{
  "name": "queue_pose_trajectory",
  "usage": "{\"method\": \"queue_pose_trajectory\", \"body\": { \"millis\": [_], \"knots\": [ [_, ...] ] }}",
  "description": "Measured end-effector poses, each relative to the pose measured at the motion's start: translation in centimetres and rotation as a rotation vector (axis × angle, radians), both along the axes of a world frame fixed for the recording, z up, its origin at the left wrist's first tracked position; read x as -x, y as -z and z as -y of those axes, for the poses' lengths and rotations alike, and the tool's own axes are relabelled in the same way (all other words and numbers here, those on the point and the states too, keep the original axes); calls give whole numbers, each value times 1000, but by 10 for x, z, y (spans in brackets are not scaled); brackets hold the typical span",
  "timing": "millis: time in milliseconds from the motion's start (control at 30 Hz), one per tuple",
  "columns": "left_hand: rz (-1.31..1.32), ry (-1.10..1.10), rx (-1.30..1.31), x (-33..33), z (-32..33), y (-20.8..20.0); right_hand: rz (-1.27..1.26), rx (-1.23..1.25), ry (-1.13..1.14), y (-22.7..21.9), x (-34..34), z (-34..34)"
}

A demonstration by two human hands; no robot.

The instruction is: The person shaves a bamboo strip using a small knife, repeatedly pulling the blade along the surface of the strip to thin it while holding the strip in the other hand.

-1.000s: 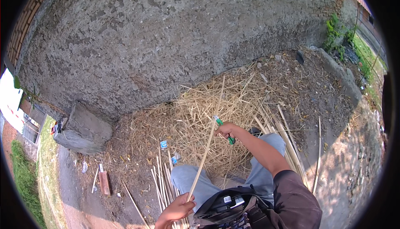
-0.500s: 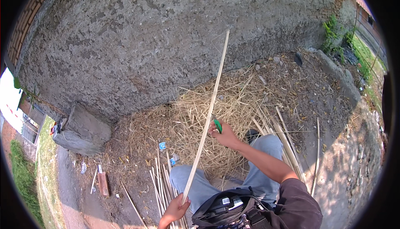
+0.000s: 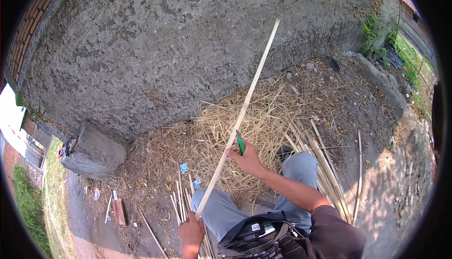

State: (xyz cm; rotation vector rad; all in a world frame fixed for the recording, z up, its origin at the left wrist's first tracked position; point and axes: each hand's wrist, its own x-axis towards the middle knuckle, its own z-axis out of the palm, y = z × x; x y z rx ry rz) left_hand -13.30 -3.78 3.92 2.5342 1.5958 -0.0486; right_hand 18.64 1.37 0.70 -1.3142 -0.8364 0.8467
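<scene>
A long pale strip, apparently bamboo (image 3: 254,82), slants from my lap up toward the wall, its far end raised. Its near end is in my left hand (image 3: 191,234), which is closed round it with the back of the hand showing, beside my left knee. My right hand (image 3: 246,159) grips a green utility knife (image 3: 241,146) over the middle of the strip. The blade points up and away and lies close against the strip's right side. My right thumb and fingertips come up to the strip just below the knife.
A heap of straw-like shavings (image 3: 226,129) spreads between my feet and the rough wall (image 3: 179,47). More strips lie by my left leg (image 3: 176,207) and in a bundle (image 3: 329,179) on the right. A stone block (image 3: 94,157), a brick (image 3: 119,212) and a blue packet (image 3: 183,167) are leftward.
The strip's far end has swung right and up. My left hand has turned over and shifted slightly left and down. My right hand with the knife has moved a little nearer me.
</scene>
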Motion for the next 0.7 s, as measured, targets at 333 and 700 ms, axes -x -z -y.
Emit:
{"method": "queue_pose_trajectory", "body": {
  "millis": [333, 700],
  "knots": [
    [340, 48, -846, 7, 21, -14, -111, 4, 50, -6, 6, 8],
    [1165, -175, -153, -16, 37, -7, -527, 99, -123, -24, 45, -5]
  ]
}}
